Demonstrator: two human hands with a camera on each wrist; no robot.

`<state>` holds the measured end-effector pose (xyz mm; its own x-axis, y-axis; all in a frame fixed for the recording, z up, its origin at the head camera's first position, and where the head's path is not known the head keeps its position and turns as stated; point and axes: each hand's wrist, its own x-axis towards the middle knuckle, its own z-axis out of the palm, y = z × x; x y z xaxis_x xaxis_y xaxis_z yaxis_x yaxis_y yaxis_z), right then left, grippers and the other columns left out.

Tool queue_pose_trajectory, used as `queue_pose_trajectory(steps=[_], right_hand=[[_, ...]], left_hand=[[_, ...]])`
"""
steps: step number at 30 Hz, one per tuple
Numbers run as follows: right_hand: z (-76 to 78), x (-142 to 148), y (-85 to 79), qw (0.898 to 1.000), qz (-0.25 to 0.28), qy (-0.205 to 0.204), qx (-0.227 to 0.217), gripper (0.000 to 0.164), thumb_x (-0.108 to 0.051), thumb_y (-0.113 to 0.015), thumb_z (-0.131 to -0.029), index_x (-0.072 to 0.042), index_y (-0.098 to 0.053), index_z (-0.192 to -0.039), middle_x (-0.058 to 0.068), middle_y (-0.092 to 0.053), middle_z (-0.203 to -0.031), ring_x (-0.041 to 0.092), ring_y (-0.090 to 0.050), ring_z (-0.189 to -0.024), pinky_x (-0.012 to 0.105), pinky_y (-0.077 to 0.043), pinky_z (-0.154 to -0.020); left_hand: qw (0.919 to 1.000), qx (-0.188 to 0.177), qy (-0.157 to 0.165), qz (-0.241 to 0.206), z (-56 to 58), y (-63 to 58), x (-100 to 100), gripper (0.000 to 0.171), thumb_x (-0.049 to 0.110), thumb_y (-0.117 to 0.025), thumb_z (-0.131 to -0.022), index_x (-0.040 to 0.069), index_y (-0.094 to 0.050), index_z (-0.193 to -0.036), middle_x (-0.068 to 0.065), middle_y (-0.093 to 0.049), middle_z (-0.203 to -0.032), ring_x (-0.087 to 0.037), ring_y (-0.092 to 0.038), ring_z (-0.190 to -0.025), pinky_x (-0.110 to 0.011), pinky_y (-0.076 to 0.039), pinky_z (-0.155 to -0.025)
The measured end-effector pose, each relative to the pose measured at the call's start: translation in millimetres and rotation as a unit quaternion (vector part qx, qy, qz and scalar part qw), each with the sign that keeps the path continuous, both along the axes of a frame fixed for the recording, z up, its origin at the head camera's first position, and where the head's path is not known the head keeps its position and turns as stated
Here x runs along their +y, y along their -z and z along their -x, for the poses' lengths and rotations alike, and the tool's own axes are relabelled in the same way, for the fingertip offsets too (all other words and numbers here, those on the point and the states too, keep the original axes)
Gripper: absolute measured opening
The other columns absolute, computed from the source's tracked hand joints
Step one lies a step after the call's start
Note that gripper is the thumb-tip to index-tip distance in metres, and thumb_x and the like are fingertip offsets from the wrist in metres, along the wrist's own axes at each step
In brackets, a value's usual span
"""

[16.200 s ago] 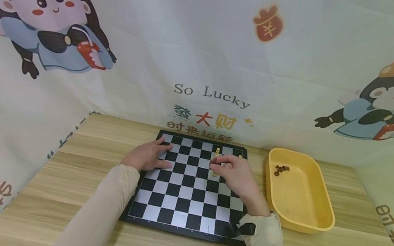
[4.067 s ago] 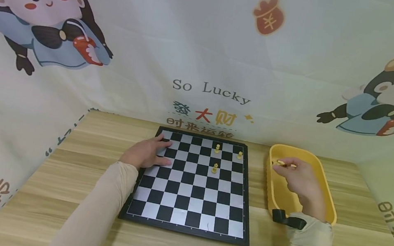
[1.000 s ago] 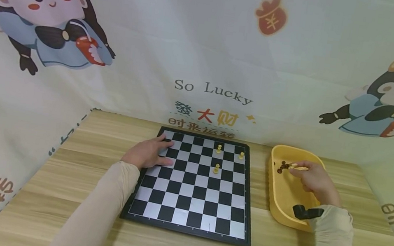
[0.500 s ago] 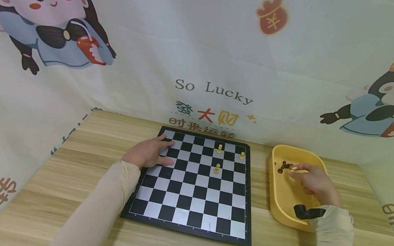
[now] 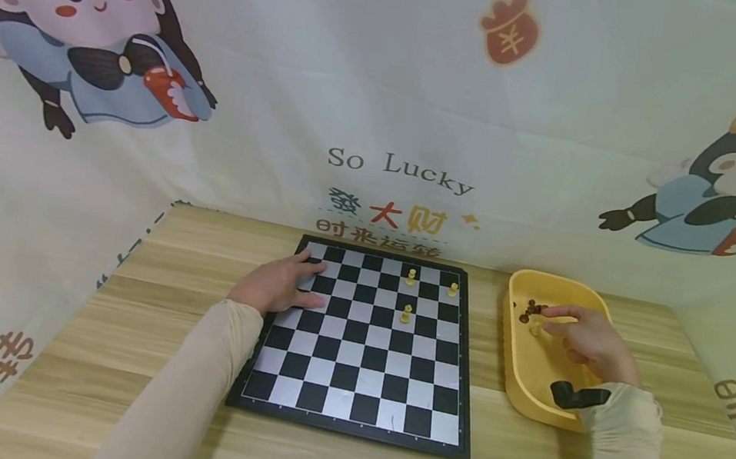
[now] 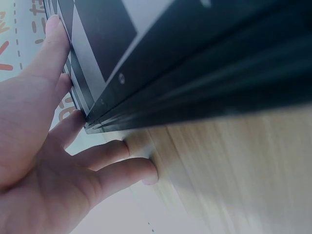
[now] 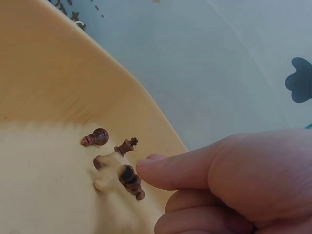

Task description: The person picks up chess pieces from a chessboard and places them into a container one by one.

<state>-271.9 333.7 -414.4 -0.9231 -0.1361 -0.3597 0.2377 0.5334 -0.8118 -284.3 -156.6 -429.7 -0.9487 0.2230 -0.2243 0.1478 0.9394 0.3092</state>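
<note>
My left hand (image 5: 278, 284) rests at the left edge of a black-and-white chessboard (image 5: 349, 370), fingers spread. In the left wrist view one fingertip (image 6: 52, 24) lies at the board's top and others reach down beside its black edge. My right hand (image 5: 593, 343) is over the yellow tray (image 5: 510, 368), thumb and forefinger apart. A pale chess piece (image 5: 536, 327) is just off those fingertips; in the right wrist view this pale piece (image 7: 109, 178) is blurred among dark brown chess pieces (image 7: 129, 181). Three pale yellow chess pieces stand on the board, one (image 5: 406, 313) nearer me.
The other two pale pieces stand near the board's far side, one (image 5: 411, 276) left of the corner one (image 5: 453, 289). The wooden table (image 5: 175, 421) runs back to a printed cloth (image 5: 269, 131). The tray stands right of the board.
Earlier the right hand held a brown piece over the board, later a pale one at the tray. Now its fingers have parted and that pale piece has left them. The left hand has stayed put.
</note>
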Motion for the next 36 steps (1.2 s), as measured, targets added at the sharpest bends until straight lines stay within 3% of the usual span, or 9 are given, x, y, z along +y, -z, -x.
queue_pose_trajectory(steps=[15,26,31,33,36], right_hand=[[-1.6,0.0,-5.5,1.000,-0.006,0.009,-0.001,0.051,-0.018,-0.056,-0.104,0.005,-0.042,-0.147,-0.016,-0.034,-0.051,0.003,-0.029,-0.043,0.021,-0.032,-0.046],[-5.5,-8.1,-25.7,0.999,-0.011,0.002,0.030,0.057,-0.027,-0.058,-0.104,0.003,-0.041,-0.149,-0.016,-0.031,-0.052,0.004,-0.026,-0.044,0.023,-0.031,-0.045],[-8.5,-15.1,-34.4,0.999,-0.029,-0.005,0.045,0.058,-0.036,-0.059,-0.104,-0.002,-0.044,-0.149,-0.014,-0.052,-0.072,0.004,-0.025,-0.043,0.024,-0.032,-0.044],[-9.6,-18.6,-37.7,0.998,-0.032,-0.010,0.055,0.059,-0.038,-0.059,-0.103,-0.002,-0.045,-0.148,-0.012,-0.054,-0.080,0.004,-0.026,-0.044,0.024,-0.033,-0.045],[-11.6,-24.9,-44.3,0.997,-0.031,-0.014,0.069,0.059,-0.040,-0.059,-0.103,-0.002,-0.046,-0.147,-0.013,-0.047,-0.070,0.004,-0.027,-0.045,0.024,-0.032,-0.045]], left_hand=[[1.0000,0.000,-0.003,-0.005,-0.2,-1.8,0.8,0.078,0.051,-0.070,-0.092,0.021,-0.041,-0.157,-0.013,-0.020,-0.171,-0.040,-0.026,-0.156,-0.054,-0.031,-0.125],[0.9998,-0.005,-0.011,-0.013,-1.1,-2.5,1.1,0.077,0.049,-0.071,-0.092,0.022,-0.041,-0.157,-0.012,-0.019,-0.172,-0.040,-0.025,-0.156,-0.054,-0.031,-0.126],[0.9999,-0.002,-0.007,-0.011,-1.5,-1.8,1.3,0.077,0.049,-0.071,-0.092,0.020,-0.042,-0.157,-0.013,-0.019,-0.171,-0.041,-0.026,-0.156,-0.054,-0.031,-0.125],[1.0000,0.001,-0.004,-0.009,-1.3,-1.4,1.3,0.077,0.050,-0.070,-0.092,0.020,-0.042,-0.157,-0.013,-0.020,-0.171,-0.041,-0.026,-0.156,-0.055,-0.031,-0.125],[1.0000,0.004,-0.003,-0.007,-1.3,-1.1,0.9,0.076,0.050,-0.070,-0.092,0.020,-0.042,-0.157,-0.014,-0.020,-0.171,-0.041,-0.027,-0.155,-0.055,-0.031,-0.125]])
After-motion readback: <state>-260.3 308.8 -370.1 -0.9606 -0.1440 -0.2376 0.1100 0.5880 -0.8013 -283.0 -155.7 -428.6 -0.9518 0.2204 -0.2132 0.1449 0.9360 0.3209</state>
